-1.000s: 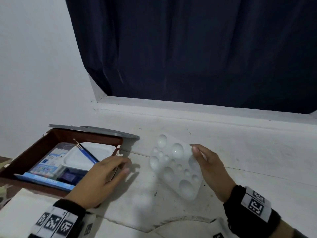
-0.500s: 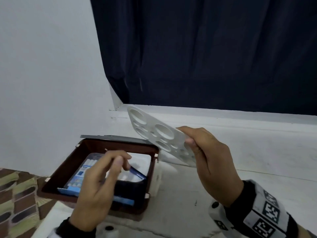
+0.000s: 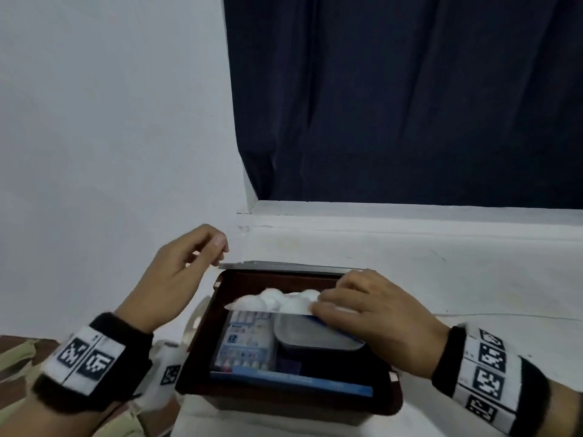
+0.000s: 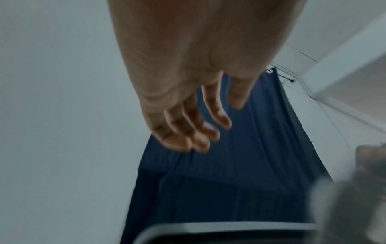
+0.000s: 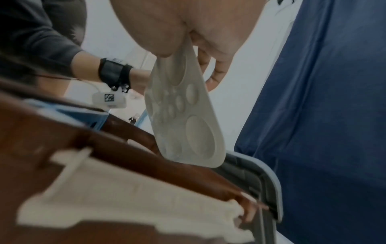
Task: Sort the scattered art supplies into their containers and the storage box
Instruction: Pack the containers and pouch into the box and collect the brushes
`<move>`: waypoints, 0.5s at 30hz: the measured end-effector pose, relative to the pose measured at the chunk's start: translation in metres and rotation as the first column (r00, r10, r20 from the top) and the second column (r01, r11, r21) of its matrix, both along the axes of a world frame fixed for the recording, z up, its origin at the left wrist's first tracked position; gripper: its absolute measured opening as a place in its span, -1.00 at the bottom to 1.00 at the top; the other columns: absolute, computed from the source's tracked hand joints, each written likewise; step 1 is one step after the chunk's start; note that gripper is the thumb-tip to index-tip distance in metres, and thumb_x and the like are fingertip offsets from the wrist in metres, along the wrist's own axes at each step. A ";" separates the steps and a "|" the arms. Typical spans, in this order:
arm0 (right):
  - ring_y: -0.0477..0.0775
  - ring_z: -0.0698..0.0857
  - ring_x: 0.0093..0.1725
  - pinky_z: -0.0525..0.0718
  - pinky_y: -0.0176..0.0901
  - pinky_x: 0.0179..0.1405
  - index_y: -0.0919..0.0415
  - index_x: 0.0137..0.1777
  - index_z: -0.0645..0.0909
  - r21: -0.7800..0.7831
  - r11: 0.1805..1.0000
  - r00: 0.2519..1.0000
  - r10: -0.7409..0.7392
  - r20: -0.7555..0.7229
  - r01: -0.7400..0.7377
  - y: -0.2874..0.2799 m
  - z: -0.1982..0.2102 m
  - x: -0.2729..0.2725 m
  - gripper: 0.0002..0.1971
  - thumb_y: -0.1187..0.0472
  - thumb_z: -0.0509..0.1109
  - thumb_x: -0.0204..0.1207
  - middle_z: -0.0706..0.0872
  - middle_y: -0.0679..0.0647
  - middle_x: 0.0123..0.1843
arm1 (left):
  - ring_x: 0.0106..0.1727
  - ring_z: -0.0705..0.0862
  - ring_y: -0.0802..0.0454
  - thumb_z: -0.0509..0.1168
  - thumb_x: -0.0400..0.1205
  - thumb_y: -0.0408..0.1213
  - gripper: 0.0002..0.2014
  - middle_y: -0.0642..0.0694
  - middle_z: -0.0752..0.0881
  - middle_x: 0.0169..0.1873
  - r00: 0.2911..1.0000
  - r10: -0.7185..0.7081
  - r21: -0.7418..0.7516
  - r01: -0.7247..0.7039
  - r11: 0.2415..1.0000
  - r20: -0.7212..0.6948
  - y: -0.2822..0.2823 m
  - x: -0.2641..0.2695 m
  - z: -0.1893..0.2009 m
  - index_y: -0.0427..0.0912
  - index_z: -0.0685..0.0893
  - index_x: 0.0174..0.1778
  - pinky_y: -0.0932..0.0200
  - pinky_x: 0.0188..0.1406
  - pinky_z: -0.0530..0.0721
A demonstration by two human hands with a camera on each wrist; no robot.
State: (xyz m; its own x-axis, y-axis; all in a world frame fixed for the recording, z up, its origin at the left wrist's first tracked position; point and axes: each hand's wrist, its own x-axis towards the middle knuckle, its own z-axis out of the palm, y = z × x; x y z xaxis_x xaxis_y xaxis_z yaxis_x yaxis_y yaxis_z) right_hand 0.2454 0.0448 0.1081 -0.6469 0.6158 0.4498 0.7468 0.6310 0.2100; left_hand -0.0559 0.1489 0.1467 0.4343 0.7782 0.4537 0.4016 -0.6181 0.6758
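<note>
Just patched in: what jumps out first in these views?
The right hand grips a white paint palette, tilted over the open brown storage box. Inside lie a paint tube set at left and a grey-lidded container beside it. The left hand hovers empty at the box's far-left corner.

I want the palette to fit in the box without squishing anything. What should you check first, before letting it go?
1. Right hand grips the palette firmly: ok, thumb and fingers pinch one end.
2. Palette is over the box, inside its walls: ok.
3. Left hand is out of the way: ok, it is open beside the box and holds nothing.
4. Lid is clear of the opening: ok, it lies behind the box.
5. Room on top of the tray and the paint set: cannot tell, the palette hides part of them.
6. Palette is level: not ok, it is tilted.
</note>
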 end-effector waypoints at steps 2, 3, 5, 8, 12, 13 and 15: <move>0.16 0.61 0.18 0.62 0.07 0.00 -0.02 0.41 0.51 -0.032 0.999 0.998 -0.012 0.067 0.015 -0.001 -0.006 -0.002 -0.67 0.27 0.12 0.74 0.65 0.02 0.30 | 0.04 0.68 0.06 0.11 0.75 0.11 -0.71 0.06 0.70 -0.06 0.971 -0.051 -0.043 0.042 0.998 -0.232 0.016 -0.006 0.002 0.04 0.64 0.05 0.06 0.04 0.65; 0.16 0.62 0.23 0.64 0.06 0.05 -0.04 0.40 0.52 -0.051 0.998 0.996 -0.015 0.090 0.020 -0.002 -0.009 -0.002 -0.67 0.24 0.08 0.75 0.65 0.04 0.30 | 0.10 0.67 0.13 0.11 0.72 0.17 -0.72 0.11 0.70 0.01 0.935 -0.090 -0.072 0.069 0.995 -0.343 0.023 -0.008 0.001 0.14 0.62 0.12 0.10 0.07 0.66; 0.12 0.61 0.29 0.66 0.01 0.15 -0.06 0.40 0.52 -0.123 0.992 0.995 -0.026 0.097 0.038 -0.007 -0.017 0.001 -0.65 0.25 0.24 0.67 0.65 0.04 0.30 | 0.20 0.62 0.29 0.10 0.67 0.26 -0.71 0.20 0.64 0.11 0.848 -0.158 -0.114 0.116 0.987 -0.506 0.034 -0.011 -0.003 0.32 0.53 0.24 0.22 0.13 0.63; 0.02 0.60 0.36 0.65 -0.07 0.25 -0.08 0.47 0.48 -0.299 0.951 0.997 -0.065 0.043 0.075 -0.011 -0.020 0.006 -0.66 0.12 0.20 0.73 0.63 -0.01 0.40 | 0.19 0.53 0.36 0.06 0.70 0.25 -0.67 0.23 0.55 0.16 0.749 -0.191 -0.104 0.162 0.981 -0.635 0.050 -0.011 -0.011 0.36 0.42 0.37 0.38 0.10 0.49; -0.15 0.50 0.47 0.51 -0.19 0.42 -0.13 0.46 0.53 -0.510 0.855 0.995 -0.102 0.013 0.095 -0.011 -0.018 0.005 -0.60 -0.20 0.05 0.77 0.57 -0.17 0.47 | 0.16 0.51 0.22 0.10 0.76 0.14 -0.66 0.14 0.53 0.16 0.654 -0.192 -0.104 0.172 0.980 -0.732 0.070 -0.002 -0.017 0.22 0.45 0.44 0.26 0.24 0.45; -0.18 0.49 0.47 0.50 -0.20 0.43 -0.12 0.42 0.56 -0.540 0.836 0.995 -0.103 0.012 0.093 -0.010 -0.020 0.004 -0.58 -0.23 0.04 0.76 0.58 -0.18 0.45 | 0.16 0.52 0.18 0.13 0.76 0.10 -0.66 0.12 0.53 0.15 0.642 -0.188 -0.096 0.176 0.980 -0.744 0.075 0.001 -0.018 0.18 0.47 0.44 0.20 0.28 0.47; -0.22 0.52 0.41 0.53 -0.19 0.37 -0.07 0.30 0.66 -0.578 0.812 0.991 -0.132 -0.037 0.087 -0.008 -0.025 0.002 -0.55 -0.23 0.01 0.76 0.63 -0.18 0.37 | 0.15 0.53 0.13 0.16 0.77 0.06 -0.65 0.10 0.54 0.14 0.620 -0.184 -0.085 0.185 0.979 -0.763 0.083 0.008 -0.022 0.11 0.50 0.45 0.14 0.31 0.50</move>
